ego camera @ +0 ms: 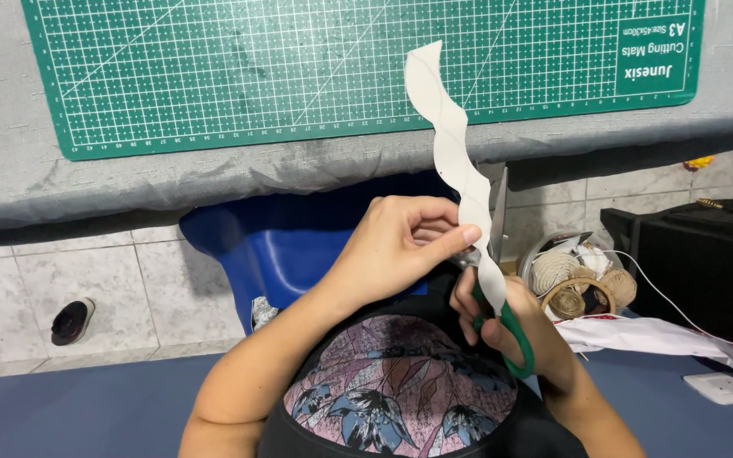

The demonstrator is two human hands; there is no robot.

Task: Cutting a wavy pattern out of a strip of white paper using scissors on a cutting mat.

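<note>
While the left hand (400, 246) pinches the wavy white strip (460, 170) between thumb and fingertips just above the cut, the right hand (511, 326) is closed through the green handles of the scissors (502, 280), whose blades stand upright beside the strip's lower end. The strip rises from the hands, held clear of any surface, with its upper tip showing in front of the green cutting mat (214, 76). In my judgement the cut will run cleanest if the pinch stays close to the blades so the thin material does not flop, if the strip rather than the scissors is turned to follow each curve, and if short bites are taken deep in the blades instead of at the tips. The mat lies on a table covered in grey cloth (10, 170), with nothing resting on it. Beneath the table edge sits a blue tub (282, 246) on a pale tiled floor, where a dark shoe (71, 321) lies well apart to the left. To the right stand a container of twine rolls (570, 284), a black case (706, 263) and a white plastic bag (655, 335).
</note>
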